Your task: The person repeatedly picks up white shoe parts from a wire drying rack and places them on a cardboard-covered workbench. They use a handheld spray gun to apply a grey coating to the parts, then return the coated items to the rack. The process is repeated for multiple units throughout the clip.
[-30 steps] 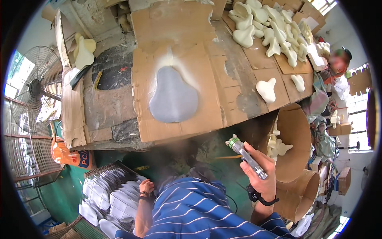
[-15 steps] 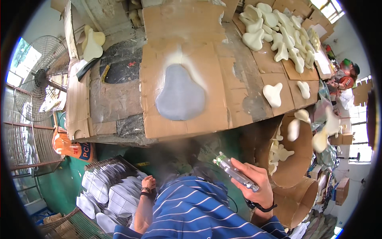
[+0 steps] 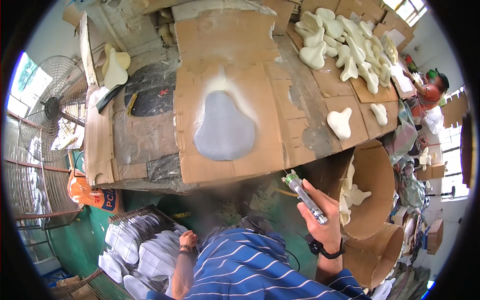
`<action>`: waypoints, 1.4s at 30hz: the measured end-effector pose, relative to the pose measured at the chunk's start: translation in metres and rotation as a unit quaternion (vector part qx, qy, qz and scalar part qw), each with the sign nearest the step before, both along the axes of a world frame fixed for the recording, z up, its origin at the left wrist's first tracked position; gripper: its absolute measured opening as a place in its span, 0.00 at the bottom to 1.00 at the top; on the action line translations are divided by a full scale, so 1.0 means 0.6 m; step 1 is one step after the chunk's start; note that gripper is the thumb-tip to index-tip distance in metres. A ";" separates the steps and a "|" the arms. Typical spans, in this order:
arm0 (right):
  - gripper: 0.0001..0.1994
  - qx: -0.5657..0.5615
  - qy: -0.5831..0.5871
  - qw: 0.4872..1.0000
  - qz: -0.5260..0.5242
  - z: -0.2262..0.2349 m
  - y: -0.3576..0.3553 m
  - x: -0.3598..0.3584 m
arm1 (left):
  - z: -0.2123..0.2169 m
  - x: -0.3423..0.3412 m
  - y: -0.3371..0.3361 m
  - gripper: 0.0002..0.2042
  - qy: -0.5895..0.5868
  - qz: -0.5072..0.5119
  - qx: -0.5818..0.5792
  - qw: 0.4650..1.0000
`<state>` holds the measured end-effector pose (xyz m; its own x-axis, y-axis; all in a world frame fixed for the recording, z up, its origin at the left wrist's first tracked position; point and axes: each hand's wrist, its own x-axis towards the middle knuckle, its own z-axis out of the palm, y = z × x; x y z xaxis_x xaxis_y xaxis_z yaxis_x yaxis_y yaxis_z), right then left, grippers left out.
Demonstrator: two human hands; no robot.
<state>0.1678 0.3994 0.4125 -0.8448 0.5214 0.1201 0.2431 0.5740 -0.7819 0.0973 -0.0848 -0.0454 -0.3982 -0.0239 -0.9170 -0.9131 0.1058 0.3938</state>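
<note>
My right hand (image 3: 324,220) is closed around a spray gun (image 3: 305,197), a slim silver tool with a green part at its front end. It is held off the near edge of the table, right of my body. My left hand (image 3: 187,239) hangs low by my waist with its fingers curled, and I see nothing in it. A grey saddle-shaped pad (image 3: 225,127) lies flat on a cardboard sheet (image 3: 260,160), wide end toward me. Pale spray marks ring its narrow end.
Cream foam saddle pads (image 3: 350,45) are heaped at the far right of the table. Cardboard drums (image 3: 375,200) stand below. Wire racks (image 3: 125,220) of pale pads, an orange sack (image 3: 87,190) and a caged fan (image 3: 52,107) are at left. A person (image 3: 427,95) is at the far right.
My right hand and the spray gun have moved slightly toward the table and tilted more upright. Cream pads blurred in mid-air above the drum are gone from there. The other person's arm has moved.
</note>
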 end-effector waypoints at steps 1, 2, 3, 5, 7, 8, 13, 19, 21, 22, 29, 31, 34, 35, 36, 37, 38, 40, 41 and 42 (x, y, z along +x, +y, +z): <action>0.27 -0.009 -0.016 1.000 -0.006 0.000 0.002 0.009 | 0.004 0.005 0.005 0.18 0.003 -0.014 -0.024 1.000; 0.27 -0.008 -0.023 1.000 -0.006 0.000 0.004 0.016 | 0.007 0.007 0.010 0.18 0.007 -0.029 -0.047 0.998; 0.27 -0.004 -0.035 0.999 -0.006 0.002 0.005 0.022 | 0.010 0.005 0.014 0.18 0.004 -0.044 -0.050 0.998; 0.27 0.001 -0.056 0.998 -0.005 0.007 0.005 0.030 | 0.006 0.003 0.011 0.18 -0.001 -0.072 -0.058 0.996; 0.28 0.004 -0.030 1.000 -0.006 0.012 0.001 0.026 | 0.000 -0.001 0.015 0.19 0.020 -0.117 -0.056 0.991; 0.28 0.002 -0.016 1.000 -0.006 0.014 -0.002 0.020 | -0.013 -0.003 0.005 0.20 0.032 -0.139 -0.059 0.988; 0.27 -0.016 0.017 1.000 0.020 0.015 -0.010 0.001 | 0.027 -0.036 0.049 0.21 0.036 -0.020 0.016 0.999; 0.30 0.001 0.020 1.000 0.022 0.021 -0.011 0.001 | 0.032 -0.064 0.038 0.18 0.026 0.015 0.024 0.999; 0.30 -0.014 0.013 1.000 0.006 0.023 -0.010 0.006 | 0.025 -0.057 0.033 0.17 0.024 0.005 0.013 1.000; 0.29 -0.024 0.002 1.000 0.001 0.025 -0.011 0.011 | 0.019 -0.052 0.028 0.17 0.019 0.000 0.015 1.000; 0.30 -0.001 -0.080 0.995 0.055 0.035 -0.004 0.043 | -0.009 0.001 0.003 0.20 0.048 -0.108 -0.053 0.992; 0.30 -0.006 -0.033 0.999 0.031 0.035 -0.008 0.031 | -0.009 0.008 0.004 0.19 0.046 -0.103 -0.050 0.992; 0.31 -0.018 -0.024 0.999 0.027 0.040 -0.007 0.033 | -0.018 0.009 0.002 0.19 0.047 -0.099 -0.057 0.992; 0.32 -0.013 -0.042 0.998 0.042 0.041 -0.005 0.038 | -0.022 0.007 0.006 0.19 0.055 -0.087 -0.048 0.994; 0.32 -0.008 -0.060 0.997 0.056 0.042 -0.004 0.045 | -0.028 0.002 0.011 0.20 0.063 -0.074 -0.040 0.994; 0.32 -0.004 -0.078 0.994 0.072 0.043 -0.002 0.052 | -0.032 0.002 0.016 0.20 0.071 -0.060 -0.032 0.995; 0.34 -0.002 -0.082 0.991 0.101 0.044 0.007 0.056 | -0.069 0.012 -0.022 0.20 0.106 -0.097 0.012 0.989; 0.34 -0.003 -0.080 0.992 0.094 0.050 0.018 0.058 | -0.104 0.017 -0.052 0.21 0.178 -0.177 0.039 0.967; 0.34 0.003 -0.081 0.993 0.083 0.044 0.015 0.062 | -0.080 0.002 -0.022 0.20 0.103 -0.109 0.034 0.988; 0.32 0.012 -0.047 0.998 0.048 0.038 0.010 0.059 | -0.039 -0.017 0.013 0.20 0.031 -0.033 0.023 0.999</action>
